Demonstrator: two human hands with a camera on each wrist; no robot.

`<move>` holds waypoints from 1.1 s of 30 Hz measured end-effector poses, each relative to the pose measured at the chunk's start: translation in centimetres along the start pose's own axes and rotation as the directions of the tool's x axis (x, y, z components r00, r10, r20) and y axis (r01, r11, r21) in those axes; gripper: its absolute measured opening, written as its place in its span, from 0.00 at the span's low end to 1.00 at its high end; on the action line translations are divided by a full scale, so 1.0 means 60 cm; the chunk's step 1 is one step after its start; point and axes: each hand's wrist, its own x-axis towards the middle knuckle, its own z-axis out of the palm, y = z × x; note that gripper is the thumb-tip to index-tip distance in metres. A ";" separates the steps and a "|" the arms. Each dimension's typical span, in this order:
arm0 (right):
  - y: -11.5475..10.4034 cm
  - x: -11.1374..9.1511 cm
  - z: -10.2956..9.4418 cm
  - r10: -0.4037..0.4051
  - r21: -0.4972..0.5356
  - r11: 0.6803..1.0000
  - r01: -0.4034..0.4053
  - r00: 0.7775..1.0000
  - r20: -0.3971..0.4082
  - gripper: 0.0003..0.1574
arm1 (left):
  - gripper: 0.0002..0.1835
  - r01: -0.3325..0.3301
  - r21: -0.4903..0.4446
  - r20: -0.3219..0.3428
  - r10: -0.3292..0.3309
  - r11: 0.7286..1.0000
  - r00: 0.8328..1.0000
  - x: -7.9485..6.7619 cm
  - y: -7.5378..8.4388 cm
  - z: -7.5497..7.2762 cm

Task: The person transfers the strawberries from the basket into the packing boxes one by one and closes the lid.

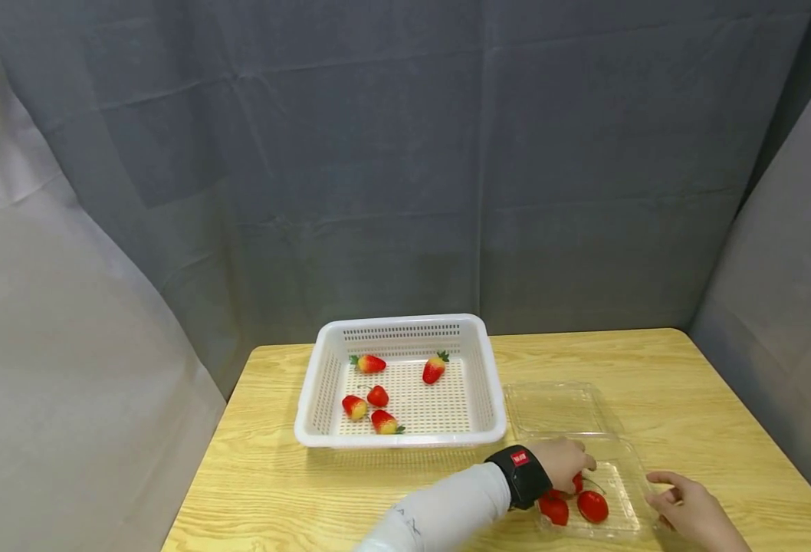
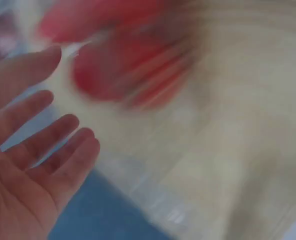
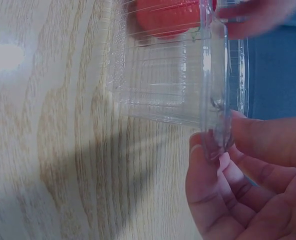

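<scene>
A clear plastic clamshell box [image 1: 626, 491] lies on the table with its lid [image 1: 557, 408] folded back. Inside it are red fruits, including a strawberry [image 1: 553, 509] and a round one [image 1: 592, 507] with a thin stem. My left hand [image 1: 563, 461] reaches over the box above the fruit; in the left wrist view its fingers [image 2: 63, 165] are extended and nothing lies between them, while the red fruits [image 2: 123, 75] there are blurred. At the box's right side, my right hand [image 3: 253, 185] pinches the clear rim between thumb and fingers.
Left of the box stands a white perforated basket [image 1: 400, 441] with several strawberries [image 1: 435, 369] in it. The wooden table [image 1: 254, 475] ends against a grey curtain [image 1: 378, 192] at the back, with pale cloth on both sides.
</scene>
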 end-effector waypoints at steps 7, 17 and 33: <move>0.002 0.002 -0.001 -0.011 -0.016 1.000 0.011 1.000 0.007 0.26 | 0.25 -0.018 -0.069 -0.146 0.008 0.997 0.989 -0.076 -0.084 -0.125; 0.001 0.002 -0.002 0.006 -0.004 1.000 -0.005 1.000 0.020 0.27 | 0.22 0.273 -0.201 -0.143 -0.304 0.941 0.942 -0.185 -0.309 -0.092; 0.008 0.005 0.001 -0.005 0.000 1.000 0.005 1.000 0.007 0.27 | 0.14 0.587 -0.224 0.021 -0.598 0.778 0.801 -0.189 -0.589 0.296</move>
